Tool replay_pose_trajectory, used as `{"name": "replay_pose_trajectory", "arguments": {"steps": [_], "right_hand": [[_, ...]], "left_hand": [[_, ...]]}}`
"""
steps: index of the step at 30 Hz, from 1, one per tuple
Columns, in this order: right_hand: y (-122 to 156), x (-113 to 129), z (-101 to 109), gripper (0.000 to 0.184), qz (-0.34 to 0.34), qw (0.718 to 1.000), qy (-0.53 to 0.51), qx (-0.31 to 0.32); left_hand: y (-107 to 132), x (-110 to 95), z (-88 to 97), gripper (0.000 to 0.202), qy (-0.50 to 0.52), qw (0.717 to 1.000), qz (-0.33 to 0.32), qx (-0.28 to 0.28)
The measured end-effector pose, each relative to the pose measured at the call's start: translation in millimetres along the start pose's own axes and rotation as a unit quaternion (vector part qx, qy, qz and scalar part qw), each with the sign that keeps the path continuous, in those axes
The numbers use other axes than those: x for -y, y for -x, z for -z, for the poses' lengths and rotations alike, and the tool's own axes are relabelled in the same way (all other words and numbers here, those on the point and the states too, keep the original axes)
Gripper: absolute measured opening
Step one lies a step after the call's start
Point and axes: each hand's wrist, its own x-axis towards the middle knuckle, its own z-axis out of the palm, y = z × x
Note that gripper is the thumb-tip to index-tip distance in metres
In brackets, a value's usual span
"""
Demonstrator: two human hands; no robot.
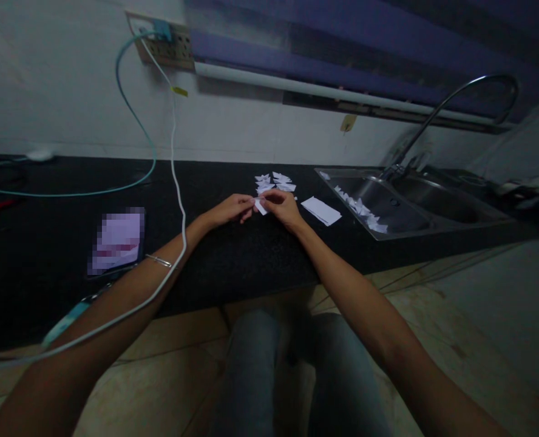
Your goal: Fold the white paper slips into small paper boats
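Between my two hands is a small piece of white paper [261,207], held just above the dark countertop [246,261]. My left hand [233,209] pinches its left side with thumb and finger. On the other side, my right hand [282,208] has its fingers closed on the same paper. Right behind the hands lie several small folded paper pieces [282,182] in two little rows. A stack of flat white paper slips [322,210] rests to the right of my right hand.
A steel sink [401,227] with a curved faucet [451,97] is at the right, more folded papers [360,209] along its left rim. A phone [118,240] lies at the left. A white cable [175,164] hangs from the wall socket [164,45] and crosses my left forearm.
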Motion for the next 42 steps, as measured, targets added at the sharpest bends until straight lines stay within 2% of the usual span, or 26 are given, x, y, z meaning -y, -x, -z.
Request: {"name": "replay_pose_trajectory", "arguments": {"steps": [5, 10, 15, 22, 27, 37, 42], "right_hand": [[0.2, 4.1, -1.3, 0.019, 0.016, 0.997, 0.077, -0.027], [1.1, 7.9, -3.3, 0.017, 0.024, 0.993, 0.095, -0.058], [5.3, 15.5, -6.2, 0.011, 0.04, 0.993, 0.105, -0.044], [8.0, 21.7, -7.1, 0.014, 0.057, 0.99, 0.126, -0.022], [8.4, 21.6, -8.1, 0.014, 0.064, 0.99, 0.125, -0.021], [8.3, 19.9, -7.7, 0.012, 0.082, 0.988, 0.131, 0.004], [9.1, 19.4, -8.5, 0.012, 0.088, 0.986, 0.139, 0.018]], "left_hand": [[-2.3, 5.0, -0.2, 0.032, 0.019, 1.0, 0.01, -0.003], [-3.6, 3.9, -1.3, 0.032, 0.022, 0.999, 0.013, -0.023], [-0.5, -2.8, -3.0, 0.037, 0.017, 0.999, 0.013, -0.036], [1.4, -8.4, -3.3, 0.036, 0.033, 0.999, 0.009, -0.03], [1.0, -8.1, -3.6, 0.039, 0.051, 0.997, 0.024, -0.046], [1.5, -9.6, -3.9, 0.05, 0.008, 0.998, 0.018, -0.053], [1.4, -7.6, -4.8, 0.041, -0.042, 0.997, 0.005, -0.065]]}}
